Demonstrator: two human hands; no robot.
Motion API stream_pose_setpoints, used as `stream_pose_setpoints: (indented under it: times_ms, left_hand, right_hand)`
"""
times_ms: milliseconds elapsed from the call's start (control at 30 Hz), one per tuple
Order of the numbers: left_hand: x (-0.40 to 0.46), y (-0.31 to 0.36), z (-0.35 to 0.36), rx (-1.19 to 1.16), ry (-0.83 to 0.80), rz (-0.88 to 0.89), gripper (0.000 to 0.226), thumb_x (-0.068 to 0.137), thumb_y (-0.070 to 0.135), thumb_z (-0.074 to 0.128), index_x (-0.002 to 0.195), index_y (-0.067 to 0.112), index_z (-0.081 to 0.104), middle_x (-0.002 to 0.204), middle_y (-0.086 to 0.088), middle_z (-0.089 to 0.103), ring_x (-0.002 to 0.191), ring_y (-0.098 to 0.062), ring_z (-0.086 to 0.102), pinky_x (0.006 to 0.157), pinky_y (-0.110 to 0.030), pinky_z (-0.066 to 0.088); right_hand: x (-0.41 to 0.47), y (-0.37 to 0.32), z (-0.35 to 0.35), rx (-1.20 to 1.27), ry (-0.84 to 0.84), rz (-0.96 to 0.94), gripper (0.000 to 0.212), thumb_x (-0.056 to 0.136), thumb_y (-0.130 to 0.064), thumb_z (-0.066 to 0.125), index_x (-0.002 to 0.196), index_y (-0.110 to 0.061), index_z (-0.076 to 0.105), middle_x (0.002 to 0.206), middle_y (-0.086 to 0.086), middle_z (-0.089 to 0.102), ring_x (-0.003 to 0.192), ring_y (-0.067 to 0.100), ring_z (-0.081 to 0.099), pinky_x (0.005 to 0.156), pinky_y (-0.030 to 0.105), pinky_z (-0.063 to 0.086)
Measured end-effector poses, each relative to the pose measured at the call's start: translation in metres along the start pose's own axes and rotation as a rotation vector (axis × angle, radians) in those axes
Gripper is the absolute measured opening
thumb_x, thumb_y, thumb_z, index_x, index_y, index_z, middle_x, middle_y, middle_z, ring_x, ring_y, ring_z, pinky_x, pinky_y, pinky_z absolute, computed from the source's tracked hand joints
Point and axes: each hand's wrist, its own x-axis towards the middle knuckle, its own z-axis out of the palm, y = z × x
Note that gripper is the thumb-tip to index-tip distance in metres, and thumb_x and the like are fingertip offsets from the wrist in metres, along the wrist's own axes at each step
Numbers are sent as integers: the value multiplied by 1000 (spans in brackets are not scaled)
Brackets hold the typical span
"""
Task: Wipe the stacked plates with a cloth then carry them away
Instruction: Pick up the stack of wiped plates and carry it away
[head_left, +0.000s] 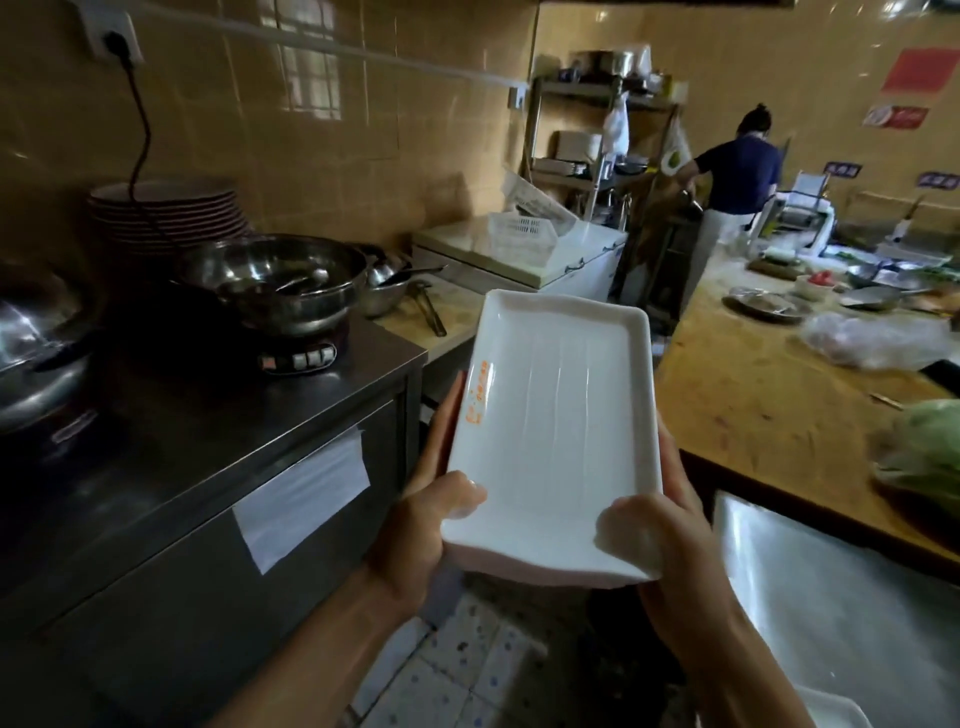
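My left grip and right grip clasp the white plates over the floor aisle. Steel surface left with pots; wooden surface right; person ahead.

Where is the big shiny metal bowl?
The metal bowl sits on the left of the head view, on the dark cooker, just in front of the stack of round plates.

Single head-worn wide-angle view, looking forward and down along a kitchen aisle. Close on both hands at lower centre; steel surface left, wooden surface right, far wall distant.
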Motion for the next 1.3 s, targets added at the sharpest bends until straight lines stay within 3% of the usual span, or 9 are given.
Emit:
stream_pose_setpoints:
  times_ms: [200, 400, 500, 633, 733, 1067, 1300]
  left_hand:
    - [77, -3, -57, -75, -59, -1, 80, 66, 21, 55, 138, 49, 36, 134, 4, 56, 121, -25, 54, 93, -43, 47]
    - [176, -27, -84, -52, -55, 11, 82, 61, 24, 55, 139, 45, 37, 135, 7, 54, 123, -21, 52, 94, -42, 45]
    - [239, -44, -86, -44, -41, 24, 79, 67, 14, 48, 141, 39, 36, 136, 2, 54, 123, -25, 52, 87, -39, 49]
    - [333, -61, -85, -30, -56, 26, 79, 69, 11, 45, 143, 36, 34, 136, 1, 54, 122, -24, 53, 95, -40, 48]
    - [400, -69, -84, -42, -72, 49, 79, 70, 10, 45, 143, 36, 34, 135, 1, 54, 121, -23, 54, 90, -35, 50]
    - [600, -124, -86, -99, -145, 71, 76, 70, 9, 45, 141, 36, 37, 134, 1, 56, 119, -21, 56, 83, -25, 52]
    - [774, -164, -87, -124, -227, 20, 80, 69, 9, 44, 142, 38, 35, 137, 8, 53, 121, -16, 54, 84, -25, 52]
  right_hand:
    - [81, 19, 30, -19, 51, -3, 79, 64, -14, 49, 137, -42, 39, 121, -6, 59, 103, 15, 62, 69, 26, 52]
    - [176, 52, 19, -35, 94, -6, 79, 64, -15, 49, 137, -43, 38, 105, -16, 63, 91, 5, 63, 62, 22, 52]
    - [235, 68, 1, -41, 99, -22, 79, 66, -16, 49, 140, -39, 34, 103, -19, 63, 92, 4, 63, 63, 21, 52]
    - [322, 78, -32, -40, 81, -29, 79, 67, -16, 50, 140, -41, 34, 110, -14, 62, 98, 12, 63, 67, 26, 54]
    - [384, 80, -55, -36, 76, -43, 79, 67, -15, 51, 138, -43, 36, 112, -9, 62, 100, 16, 63, 69, 29, 55]
    - [559, 118, -123, -79, 152, -34, 82, 63, -12, 50, 138, -41, 36, 106, -9, 61, 90, 9, 63, 62, 24, 53]
    - [702, 149, -177, -120, 282, -34, 80, 63, -11, 50, 135, -44, 40, 98, -19, 62, 85, 4, 63, 60, 22, 52]
